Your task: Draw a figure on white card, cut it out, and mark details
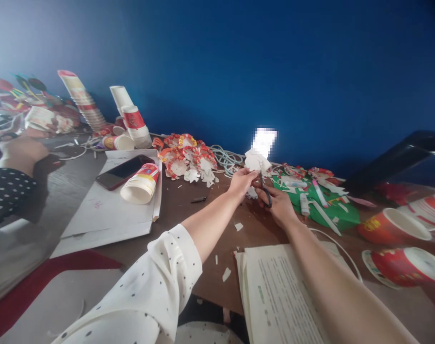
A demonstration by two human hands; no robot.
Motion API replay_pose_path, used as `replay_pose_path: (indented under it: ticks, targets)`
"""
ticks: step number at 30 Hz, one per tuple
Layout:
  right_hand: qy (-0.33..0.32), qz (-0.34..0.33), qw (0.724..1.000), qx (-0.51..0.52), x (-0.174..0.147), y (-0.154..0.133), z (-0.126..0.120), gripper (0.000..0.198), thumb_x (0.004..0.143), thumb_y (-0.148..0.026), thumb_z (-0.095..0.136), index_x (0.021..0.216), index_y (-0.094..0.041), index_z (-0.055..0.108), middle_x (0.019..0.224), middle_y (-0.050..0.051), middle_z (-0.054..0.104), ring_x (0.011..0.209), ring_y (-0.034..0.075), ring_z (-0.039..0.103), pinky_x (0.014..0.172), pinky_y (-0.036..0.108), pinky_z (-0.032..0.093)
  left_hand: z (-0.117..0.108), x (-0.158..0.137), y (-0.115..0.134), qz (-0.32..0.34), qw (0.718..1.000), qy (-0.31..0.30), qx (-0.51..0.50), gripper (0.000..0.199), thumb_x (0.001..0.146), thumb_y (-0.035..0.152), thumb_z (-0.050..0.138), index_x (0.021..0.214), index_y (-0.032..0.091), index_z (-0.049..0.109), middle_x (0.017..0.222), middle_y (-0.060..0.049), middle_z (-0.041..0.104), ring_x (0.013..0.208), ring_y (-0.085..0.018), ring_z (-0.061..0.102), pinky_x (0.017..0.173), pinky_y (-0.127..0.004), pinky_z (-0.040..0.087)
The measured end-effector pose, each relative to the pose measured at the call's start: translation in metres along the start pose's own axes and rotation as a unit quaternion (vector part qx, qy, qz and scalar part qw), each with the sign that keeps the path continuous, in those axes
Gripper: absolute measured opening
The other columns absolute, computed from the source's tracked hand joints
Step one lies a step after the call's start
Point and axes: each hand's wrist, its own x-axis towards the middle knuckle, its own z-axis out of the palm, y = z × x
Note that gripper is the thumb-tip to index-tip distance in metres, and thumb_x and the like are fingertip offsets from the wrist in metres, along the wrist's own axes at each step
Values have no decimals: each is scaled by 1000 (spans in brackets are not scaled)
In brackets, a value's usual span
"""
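Blue wall [210, 67], scrap-strewn brown table [179, 208]; left hand [243, 182] pinching white paper [255, 161], right hand [280, 206] gripping scissors [268, 199]

We could read no text: print on pages [274, 291], lower centre, and orange cup [375, 228], right, illegible.

Beyond the bare tabletop [177, 215], heaped cut-outs [187, 155] block passage.

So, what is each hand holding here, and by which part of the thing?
The left hand holds a white paper piece near its lower edge; the right hand holds scissors by the dark handles.
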Motion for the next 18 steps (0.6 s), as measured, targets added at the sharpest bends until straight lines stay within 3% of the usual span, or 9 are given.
replay_pose_path:
  ticks: [9,18]
  targets:
    - [4,10,999,41,3,1,0,51,62,-59,86,87,-15,78,56,-2,57,50,11,46,46,26,33,0,0,3,-28,999,-16,-13,24,77,12,76,61,16,59,54,2,58,52,-10,54,59,-23,44]
    - [2,-8,999,33,3,2,0,52,65,-62,82,88,-15,78,52,-3,52,49,11,42,46,27,30,-1,0,6,-43,999,-14,-27,29,76,11,78,59,15,56,53,3,55,50,-9,51,57,-22,41]
